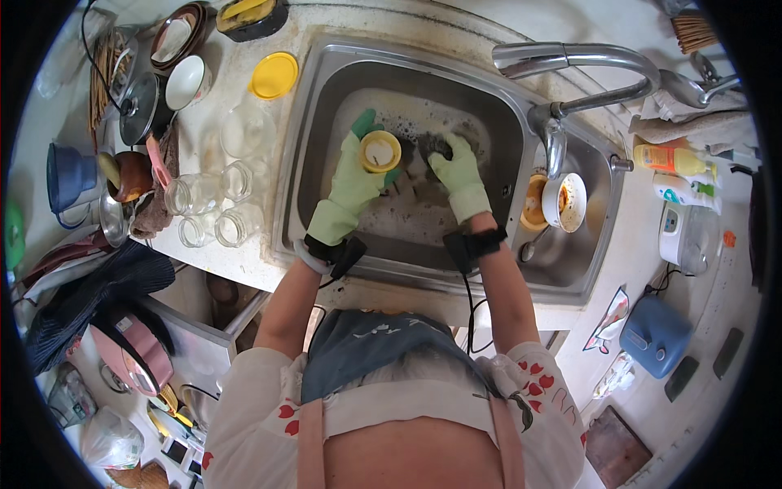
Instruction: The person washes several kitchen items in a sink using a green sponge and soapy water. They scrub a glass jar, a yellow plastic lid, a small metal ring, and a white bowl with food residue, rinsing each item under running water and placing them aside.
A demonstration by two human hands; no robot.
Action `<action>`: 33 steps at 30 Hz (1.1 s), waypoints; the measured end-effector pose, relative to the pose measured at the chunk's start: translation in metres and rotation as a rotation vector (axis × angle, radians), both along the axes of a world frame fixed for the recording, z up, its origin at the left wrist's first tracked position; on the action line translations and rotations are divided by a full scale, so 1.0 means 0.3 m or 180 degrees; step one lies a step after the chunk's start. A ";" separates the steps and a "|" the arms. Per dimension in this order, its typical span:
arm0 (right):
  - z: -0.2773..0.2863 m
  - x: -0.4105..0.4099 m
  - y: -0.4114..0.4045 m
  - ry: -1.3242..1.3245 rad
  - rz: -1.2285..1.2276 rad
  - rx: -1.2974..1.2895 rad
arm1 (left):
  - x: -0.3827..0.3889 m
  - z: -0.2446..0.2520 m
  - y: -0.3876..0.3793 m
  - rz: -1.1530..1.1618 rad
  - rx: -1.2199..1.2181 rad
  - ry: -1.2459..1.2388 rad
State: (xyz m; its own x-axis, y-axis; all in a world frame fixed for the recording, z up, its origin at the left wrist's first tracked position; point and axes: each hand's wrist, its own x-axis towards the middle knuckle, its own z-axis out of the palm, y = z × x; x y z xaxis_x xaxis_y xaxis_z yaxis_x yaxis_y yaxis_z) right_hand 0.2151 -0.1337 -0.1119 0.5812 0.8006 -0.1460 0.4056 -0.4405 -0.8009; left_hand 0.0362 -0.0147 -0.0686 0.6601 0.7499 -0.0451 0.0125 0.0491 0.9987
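Both hands wear pale green rubber gloves over the large steel sink basin (pixel 311 153), which holds cloudy, foamy water. My left hand (pixel 360 171) is closed around a small round yellow container (pixel 380 151), its pale inner side facing up. To the right, my right hand (pixel 458 170) grips a dark scouring pad (pixel 432 147) at the water's surface. Something lies under the water between the hands, too blurred to name. In the smaller basin at the right are a white bowl (pixel 572 208) with food stains, an orange-yellow dish (pixel 533 205) and a spoon (pixel 529 249).
Several glass jars (pixel 231 229) and a yellow lid (pixel 274 75) stand on the counter left of the sink. The chrome faucet (pixel 605 101) arches over the sink's back right. Detergent bottles (pixel 666 160) lie at the right. An open drawer (pixel 183 342) juts out at lower left.
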 end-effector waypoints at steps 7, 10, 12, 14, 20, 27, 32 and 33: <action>0.263 -0.183 0.091 -0.0491 0.0344 0.0402 | 0.014 -0.017 -0.011 -0.0438 -0.0317 -0.0359; 0.230 -0.180 0.094 0.0701 -0.0080 0.0585 | -0.020 -0.005 -0.016 -0.0493 -0.0624 -0.0591; 0.204 -0.177 0.077 0.0585 0.0170 0.0807 | -0.036 0.001 -0.029 -0.0558 -0.0643 -0.0629; 0.189 -0.181 0.060 0.0685 0.0183 0.0837 | -0.046 0.011 -0.046 -0.0605 -0.0937 -0.0805; 0.194 -0.212 0.076 0.1234 -0.0582 0.0741 | -0.045 0.057 -0.103 -0.0564 -0.0176 -0.0360; 0.270 -0.270 0.087 0.0777 -0.0117 0.1306 | 0.013 0.056 -0.101 0.0120 -0.0611 -0.0993; 0.361 -0.213 0.041 0.0056 0.1023 0.0896 | -0.019 0.040 -0.056 0.0050 -0.2139 -0.0304; 0.373 -0.201 0.031 -0.0237 0.1249 0.0626 | -0.031 0.043 -0.055 0.0008 -0.2496 0.0032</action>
State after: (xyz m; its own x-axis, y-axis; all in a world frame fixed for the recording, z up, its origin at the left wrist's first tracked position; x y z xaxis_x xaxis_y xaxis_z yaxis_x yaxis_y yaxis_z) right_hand 0.1550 -0.1245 0.0002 0.2310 0.9710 0.0618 0.5715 -0.0839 -0.8163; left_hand 0.0268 -0.0313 -0.0557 0.6553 0.4980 -0.5680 0.0203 0.7400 0.6723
